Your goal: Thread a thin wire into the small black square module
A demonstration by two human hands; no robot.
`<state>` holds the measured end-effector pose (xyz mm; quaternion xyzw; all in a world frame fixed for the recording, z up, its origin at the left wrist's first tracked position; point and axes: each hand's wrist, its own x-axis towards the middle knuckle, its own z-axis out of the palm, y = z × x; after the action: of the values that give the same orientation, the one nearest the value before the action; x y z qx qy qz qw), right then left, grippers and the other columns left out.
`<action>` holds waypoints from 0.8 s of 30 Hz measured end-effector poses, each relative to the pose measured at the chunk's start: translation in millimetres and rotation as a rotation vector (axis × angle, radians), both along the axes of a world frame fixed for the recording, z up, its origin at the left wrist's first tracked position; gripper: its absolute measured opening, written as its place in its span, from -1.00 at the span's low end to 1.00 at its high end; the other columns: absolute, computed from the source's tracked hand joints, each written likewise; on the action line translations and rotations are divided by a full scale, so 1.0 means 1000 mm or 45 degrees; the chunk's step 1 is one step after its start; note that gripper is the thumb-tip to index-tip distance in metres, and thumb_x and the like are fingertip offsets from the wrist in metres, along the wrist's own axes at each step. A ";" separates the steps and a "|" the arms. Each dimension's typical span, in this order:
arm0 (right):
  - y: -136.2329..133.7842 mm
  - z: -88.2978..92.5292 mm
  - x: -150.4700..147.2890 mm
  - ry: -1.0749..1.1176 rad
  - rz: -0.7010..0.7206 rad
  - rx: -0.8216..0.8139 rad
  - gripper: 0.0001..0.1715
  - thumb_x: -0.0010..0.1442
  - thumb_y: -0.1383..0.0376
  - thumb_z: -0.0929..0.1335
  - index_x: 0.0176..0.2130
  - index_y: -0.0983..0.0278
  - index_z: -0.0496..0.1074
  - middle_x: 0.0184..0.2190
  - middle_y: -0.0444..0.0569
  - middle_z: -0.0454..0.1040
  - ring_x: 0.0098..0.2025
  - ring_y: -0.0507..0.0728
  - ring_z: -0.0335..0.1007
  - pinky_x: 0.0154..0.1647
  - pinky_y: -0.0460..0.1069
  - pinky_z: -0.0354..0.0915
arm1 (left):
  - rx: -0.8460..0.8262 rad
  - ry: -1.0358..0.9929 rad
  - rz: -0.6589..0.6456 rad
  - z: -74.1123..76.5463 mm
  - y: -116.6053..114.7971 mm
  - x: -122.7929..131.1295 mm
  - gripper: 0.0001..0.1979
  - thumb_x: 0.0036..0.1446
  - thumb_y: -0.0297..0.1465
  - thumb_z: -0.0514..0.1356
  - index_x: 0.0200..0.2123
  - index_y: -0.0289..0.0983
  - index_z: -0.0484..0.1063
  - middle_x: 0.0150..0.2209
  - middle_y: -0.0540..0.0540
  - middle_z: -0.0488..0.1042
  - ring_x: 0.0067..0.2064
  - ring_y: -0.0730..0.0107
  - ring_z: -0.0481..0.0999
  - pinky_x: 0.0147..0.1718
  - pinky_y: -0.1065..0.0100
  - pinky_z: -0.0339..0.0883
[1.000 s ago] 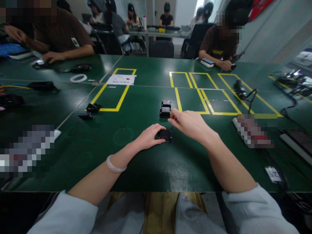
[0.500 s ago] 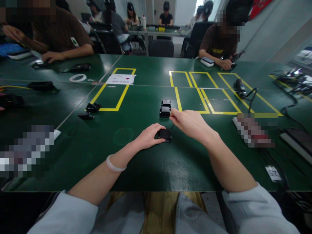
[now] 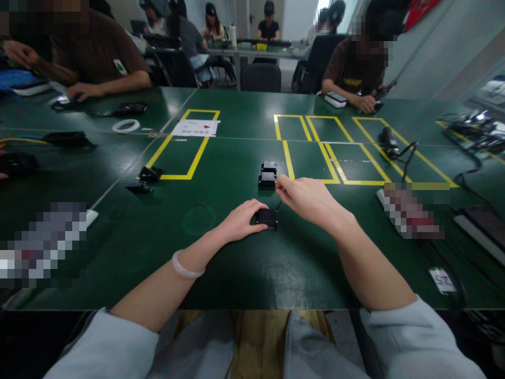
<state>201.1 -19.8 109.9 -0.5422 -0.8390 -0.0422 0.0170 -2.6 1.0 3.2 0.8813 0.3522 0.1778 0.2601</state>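
Work seems unfinished on a small square black plastic-looking block [image 3: 267, 217] on the glossy green tabletop [image 3: 315, 268], its left side clasped by the left hand [image 3: 245, 219] while the right hand [image 3: 303, 196] pinches a thin dark rod [image 3: 280, 204] near its far-right corner, two similar black blocks [image 3: 267, 181] beyond perhaps finished or waiting.

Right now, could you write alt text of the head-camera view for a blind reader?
A person's left hand grips a small black block on a green table; the right hand holds a thin dark rod near it. Two similar blocks sit beyond.
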 end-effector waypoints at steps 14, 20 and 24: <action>0.000 -0.001 0.001 0.075 0.033 -0.001 -0.67 0.34 0.25 0.08 -0.03 0.25 0.28 -0.34 -0.01 0.55 -0.42 0.07 0.39 -0.47 -0.04 -0.10 | 0.001 0.014 -0.003 0.002 0.000 0.000 -0.65 0.15 -0.25 0.23 -0.02 -0.20 0.33 -0.05 -0.12 0.40 0.00 0.15 0.40 -0.02 0.17 0.31; 0.000 -0.001 0.002 0.099 0.035 0.014 -0.70 0.34 0.17 0.12 -0.07 0.25 0.29 -0.34 -0.02 0.55 -0.39 0.10 0.41 -0.48 -0.05 -0.10 | 0.005 0.007 -0.006 0.001 0.000 0.000 -0.65 0.15 -0.24 0.23 -0.03 -0.21 0.34 -0.05 -0.14 0.41 -0.01 0.14 0.41 -0.03 0.16 0.31; 0.000 0.001 0.001 -0.004 -0.012 0.000 -0.67 0.37 0.19 0.08 -0.09 0.26 0.30 -0.37 0.01 0.54 -0.41 0.12 0.42 -0.48 -0.04 -0.13 | -0.001 0.009 -0.002 0.001 0.000 0.000 -0.65 0.14 -0.24 0.23 -0.02 -0.22 0.34 -0.05 -0.14 0.41 0.00 0.13 0.40 -0.03 0.16 0.31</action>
<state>201.9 -19.4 110.7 -0.5462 -0.8364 -0.0430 0.0153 -2.3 1.2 4.0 0.8821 0.3525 0.1741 0.2595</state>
